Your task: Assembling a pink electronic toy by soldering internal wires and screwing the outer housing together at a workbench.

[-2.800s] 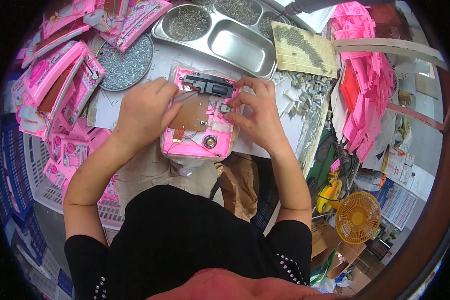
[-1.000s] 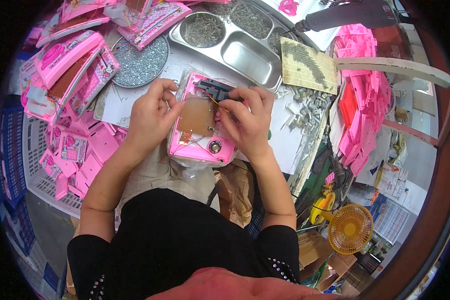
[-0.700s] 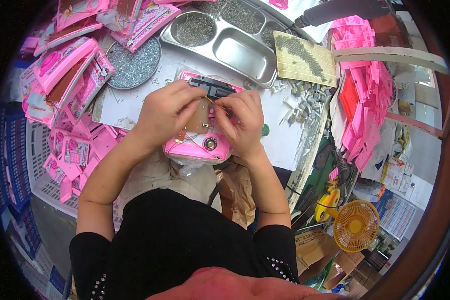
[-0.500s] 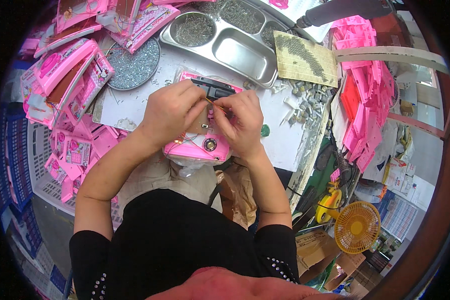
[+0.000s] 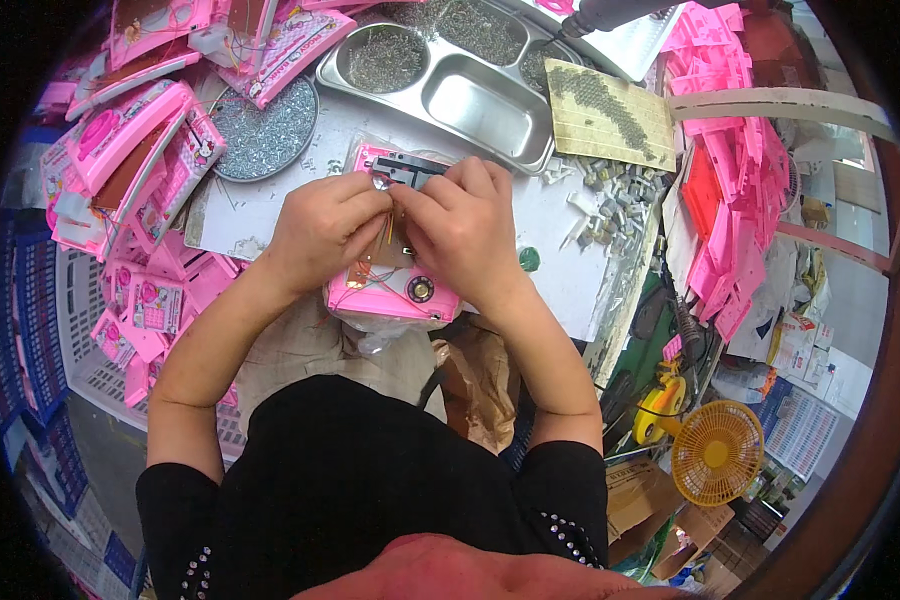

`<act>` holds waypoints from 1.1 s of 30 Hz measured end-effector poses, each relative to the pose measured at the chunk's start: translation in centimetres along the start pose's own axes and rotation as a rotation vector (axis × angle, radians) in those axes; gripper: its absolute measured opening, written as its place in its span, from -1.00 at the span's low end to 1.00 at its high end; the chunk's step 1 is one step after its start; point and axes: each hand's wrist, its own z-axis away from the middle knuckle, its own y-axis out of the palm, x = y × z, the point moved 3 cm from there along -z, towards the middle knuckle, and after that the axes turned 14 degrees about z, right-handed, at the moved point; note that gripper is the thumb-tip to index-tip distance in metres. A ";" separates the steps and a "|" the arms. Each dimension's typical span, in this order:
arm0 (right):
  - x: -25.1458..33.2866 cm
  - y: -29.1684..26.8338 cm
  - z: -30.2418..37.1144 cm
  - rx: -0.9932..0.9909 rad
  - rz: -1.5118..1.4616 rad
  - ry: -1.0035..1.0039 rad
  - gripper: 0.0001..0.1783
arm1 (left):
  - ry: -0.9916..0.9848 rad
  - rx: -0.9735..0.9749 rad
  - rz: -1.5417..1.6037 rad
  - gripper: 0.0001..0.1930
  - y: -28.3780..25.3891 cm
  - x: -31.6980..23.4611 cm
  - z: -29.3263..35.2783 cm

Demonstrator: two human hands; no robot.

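Observation:
A pink plastic toy casing point(image 5: 385, 302) lies in front of me, with a brown circuit board point(image 5: 395, 252), a small round speaker point(image 5: 420, 289) and thin coloured wires point(image 5: 389, 228) in it. Across its far end is a black plastic part point(image 5: 412, 170). My left hand point(image 5: 322, 228) is closed, its fingertips pinched at a small silvery round piece point(image 5: 380, 183) beside the black part. My right hand point(image 5: 463, 228) is curled over the casing's right side, thumb tip meeting the left fingertips, other fingers at the black part. What the right fingers grip is hidden; wires hang below the thumb.
A steel compartment tray point(image 5: 485, 105) with small metal pieces and a round dish of screws point(image 5: 267, 128) stand behind. A power driver point(image 5: 610, 15) hangs at the top right. Pink casings point(image 5: 135, 150) are heaped left, pink panels point(image 5: 715, 200) right. A yellow fan point(image 5: 717, 453) stands lower right.
Both hands have shifted slightly left, from pinching an orange wire to the silvery piece by the black part. The right hand has turned further over the casing. The driver has swung up and left.

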 end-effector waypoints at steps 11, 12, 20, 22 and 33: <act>-0.5 0.4 0.8 -0.031 -0.053 0.012 -0.81 | -0.193 -0.175 0.149 -0.91 -0.2 0.1 1.3; -0.8 0.2 1.3 -0.061 -0.084 0.042 -0.81 | -0.232 -0.196 0.165 -0.91 -0.2 0.3 1.4; -1.9 -1.0 4.6 -0.130 -0.290 0.265 -0.83 | 0.070 -0.425 -0.018 -0.61 -0.9 -4.4 1.1; -2.4 -1.3 4.5 -0.138 -0.397 0.340 -0.83 | 0.090 -0.214 0.184 -0.60 -0.9 -7.1 -0.4; -3.4 -2.7 4.5 -0.207 -0.246 0.085 -0.72 | -0.223 0.319 0.341 -0.85 2.0 -2.4 -4.7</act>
